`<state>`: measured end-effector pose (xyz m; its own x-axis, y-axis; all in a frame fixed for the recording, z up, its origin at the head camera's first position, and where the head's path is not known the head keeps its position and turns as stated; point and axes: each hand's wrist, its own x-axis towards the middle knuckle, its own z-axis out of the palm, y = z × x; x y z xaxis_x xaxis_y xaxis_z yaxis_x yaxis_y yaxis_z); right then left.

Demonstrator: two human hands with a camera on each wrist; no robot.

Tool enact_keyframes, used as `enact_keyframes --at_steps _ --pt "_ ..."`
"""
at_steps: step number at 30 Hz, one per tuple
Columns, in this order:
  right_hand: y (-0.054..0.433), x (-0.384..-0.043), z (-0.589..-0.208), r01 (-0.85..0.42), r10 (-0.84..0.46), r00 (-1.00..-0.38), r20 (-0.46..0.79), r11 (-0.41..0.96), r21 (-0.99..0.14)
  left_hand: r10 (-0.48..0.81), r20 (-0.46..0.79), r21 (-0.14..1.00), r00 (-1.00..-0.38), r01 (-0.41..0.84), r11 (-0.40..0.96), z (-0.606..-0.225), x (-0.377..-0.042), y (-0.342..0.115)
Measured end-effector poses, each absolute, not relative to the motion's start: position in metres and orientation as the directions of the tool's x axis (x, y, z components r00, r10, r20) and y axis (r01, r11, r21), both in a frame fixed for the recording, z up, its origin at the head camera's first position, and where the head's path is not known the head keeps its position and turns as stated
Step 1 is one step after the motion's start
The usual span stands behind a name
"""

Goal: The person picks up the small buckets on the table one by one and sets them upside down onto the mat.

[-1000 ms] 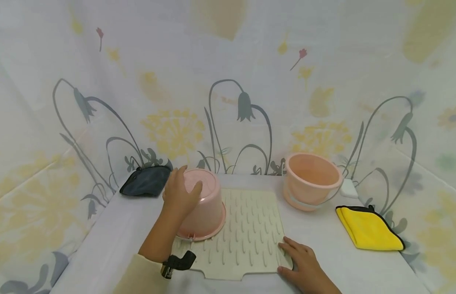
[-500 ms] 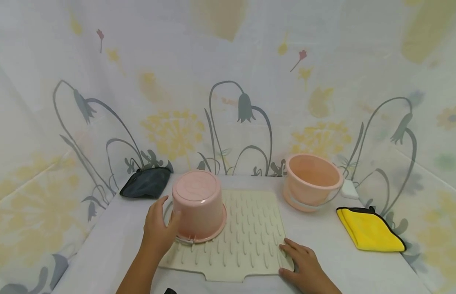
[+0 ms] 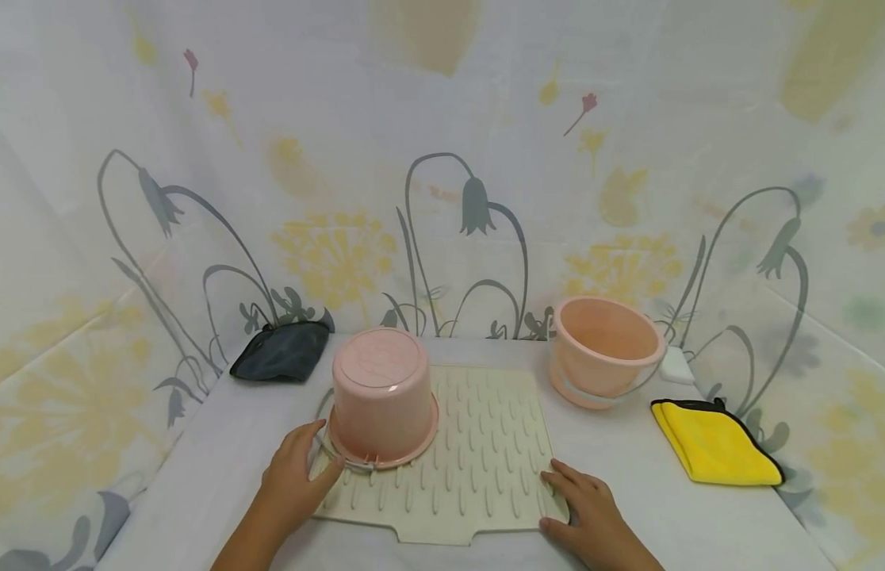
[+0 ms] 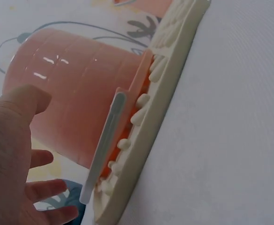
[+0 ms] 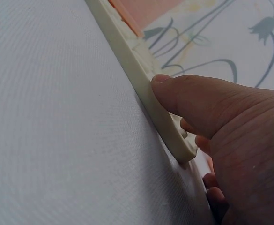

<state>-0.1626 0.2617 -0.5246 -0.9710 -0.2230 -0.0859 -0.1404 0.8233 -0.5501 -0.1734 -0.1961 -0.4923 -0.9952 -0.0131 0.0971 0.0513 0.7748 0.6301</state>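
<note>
An upside-down pink bucket [image 3: 382, 396] stands on the left part of a cream ridged draining board [image 3: 485, 444]. Its pale handle [image 4: 103, 145] lies low along the rim, on the side facing my left hand [image 3: 293, 480]. That hand is spread, thumb apart from the fingers, beside the bucket's lower left and close to the handle, with nothing in its grasp. At the board's near right corner rests my right hand [image 3: 588, 511]. Its thumb [image 5: 188, 96] touches the front edge while the fingers lie over the right edge, partly hidden in the right wrist view.
A second, peach bucket [image 3: 605, 361] stands upright at the back right, handle down, with a small white object [image 3: 676, 365] behind it. On the right lies a folded yellow cloth [image 3: 717, 444] with black trim. A dark cloth [image 3: 281, 353] sits back left before the patterned curtain [image 3: 442, 262].
My left hand has come off the top of the pink bucket and moved down and toward me, to the bucket's lower left. The right hand and the board have stayed in place.
</note>
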Motion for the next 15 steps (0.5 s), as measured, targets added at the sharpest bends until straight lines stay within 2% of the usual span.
enact_keyframes --at_steps 9,15 --pt "0.26 -0.161 -0.524 -0.154 -0.232 -0.97 -0.073 0.818 -0.554 0.069 0.058 0.554 -0.996 0.09 0.828 -0.512 -0.166 -0.207" --pt "0.262 -0.16 -0.523 -0.156 -0.234 -0.97 -0.071 0.816 -0.557 0.102 0.105 0.51 -0.989 0.142 0.848 -0.518 -0.163 -0.207"
